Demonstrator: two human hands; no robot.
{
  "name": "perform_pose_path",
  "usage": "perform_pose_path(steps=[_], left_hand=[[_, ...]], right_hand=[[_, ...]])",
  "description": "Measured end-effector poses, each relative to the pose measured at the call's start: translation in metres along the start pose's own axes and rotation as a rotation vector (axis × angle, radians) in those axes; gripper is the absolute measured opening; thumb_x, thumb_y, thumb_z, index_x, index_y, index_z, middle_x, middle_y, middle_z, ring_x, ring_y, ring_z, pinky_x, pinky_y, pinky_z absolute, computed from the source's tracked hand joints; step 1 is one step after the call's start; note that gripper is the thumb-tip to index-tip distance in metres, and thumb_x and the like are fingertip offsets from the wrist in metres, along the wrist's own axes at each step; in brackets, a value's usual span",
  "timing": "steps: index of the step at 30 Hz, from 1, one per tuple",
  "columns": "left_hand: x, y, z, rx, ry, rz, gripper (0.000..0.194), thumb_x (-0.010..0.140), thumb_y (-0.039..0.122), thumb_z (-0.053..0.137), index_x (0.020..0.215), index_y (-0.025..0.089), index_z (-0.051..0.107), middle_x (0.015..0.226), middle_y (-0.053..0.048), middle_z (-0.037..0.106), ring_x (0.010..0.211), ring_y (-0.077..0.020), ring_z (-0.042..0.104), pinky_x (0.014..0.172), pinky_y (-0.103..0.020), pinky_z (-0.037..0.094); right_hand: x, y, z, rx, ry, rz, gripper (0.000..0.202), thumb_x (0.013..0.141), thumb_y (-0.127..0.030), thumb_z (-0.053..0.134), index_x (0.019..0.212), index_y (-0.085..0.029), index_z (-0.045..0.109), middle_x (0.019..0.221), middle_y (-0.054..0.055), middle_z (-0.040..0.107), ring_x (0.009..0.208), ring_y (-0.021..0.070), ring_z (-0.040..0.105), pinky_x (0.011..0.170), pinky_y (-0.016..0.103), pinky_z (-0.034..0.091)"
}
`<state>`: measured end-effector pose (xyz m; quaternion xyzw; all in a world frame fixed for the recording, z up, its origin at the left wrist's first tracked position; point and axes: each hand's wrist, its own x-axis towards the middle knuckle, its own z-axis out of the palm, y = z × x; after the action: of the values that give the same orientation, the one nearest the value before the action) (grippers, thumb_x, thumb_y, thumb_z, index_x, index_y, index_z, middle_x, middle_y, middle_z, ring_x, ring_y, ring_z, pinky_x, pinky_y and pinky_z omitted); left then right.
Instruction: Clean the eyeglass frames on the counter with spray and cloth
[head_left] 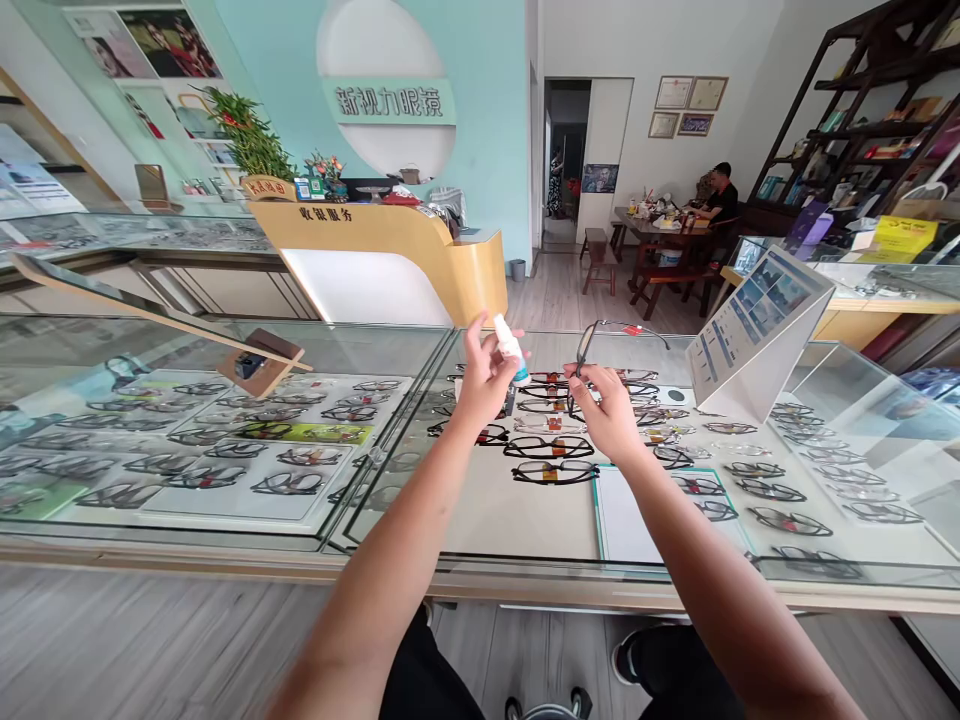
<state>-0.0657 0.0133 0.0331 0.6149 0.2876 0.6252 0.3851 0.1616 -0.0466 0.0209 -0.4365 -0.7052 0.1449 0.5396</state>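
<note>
Above the glass counter, my left hand [486,372] is closed around a small white bottle [508,343] with a blue band near its lower end; the bottle tilts with its narrow tip up. To its right, my right hand [606,408] pinches a pair of dark-framed glasses [586,345], held upright and edge-on, one temple reaching right with a small red tag on it. The two hands are apart, and the bottle does not touch the glasses. Rows of glasses [553,447] lie under and around the hands.
A glass display counter [480,565] spans the front. On it stand a tilted wood-framed mirror [157,305] at left and a white sign [757,335] at right. Beyond are a yellow reception desk [360,232] and a person [721,196] seated at a table.
</note>
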Motion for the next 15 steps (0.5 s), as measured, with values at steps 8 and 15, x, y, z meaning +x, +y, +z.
perform_pose_path(steps=[8, 15], left_hand=[[-0.007, 0.009, 0.013, -0.465, -0.143, -0.41, 0.067, 0.088, 0.041, 0.097, 0.147, 0.032, 0.068, 0.117, -0.004, 0.082, 0.116, -0.0251, 0.079, 0.102, -0.043, 0.062], [-0.007, 0.031, 0.014, -0.664, -0.177, -0.627, 0.039, 0.098, 0.055, 0.076, 0.117, 0.02, 0.078, 0.086, -0.005, 0.068, 0.076, -0.0208, 0.069, 0.065, -0.033, 0.057]], right_hand=[[0.001, 0.001, 0.0, 0.05, -0.011, 0.003, 0.038, 0.116, -0.058, 0.055, 0.114, -0.027, 0.079, 0.13, 0.01, 0.086, 0.112, 0.0318, 0.07, 0.102, 0.05, 0.056], [0.001, -0.005, -0.001, 0.167, -0.071, 0.046, 0.044, 0.114, -0.064, 0.056, 0.11, -0.028, 0.08, 0.124, 0.01, 0.086, 0.114, 0.0307, 0.071, 0.103, 0.047, 0.055]])
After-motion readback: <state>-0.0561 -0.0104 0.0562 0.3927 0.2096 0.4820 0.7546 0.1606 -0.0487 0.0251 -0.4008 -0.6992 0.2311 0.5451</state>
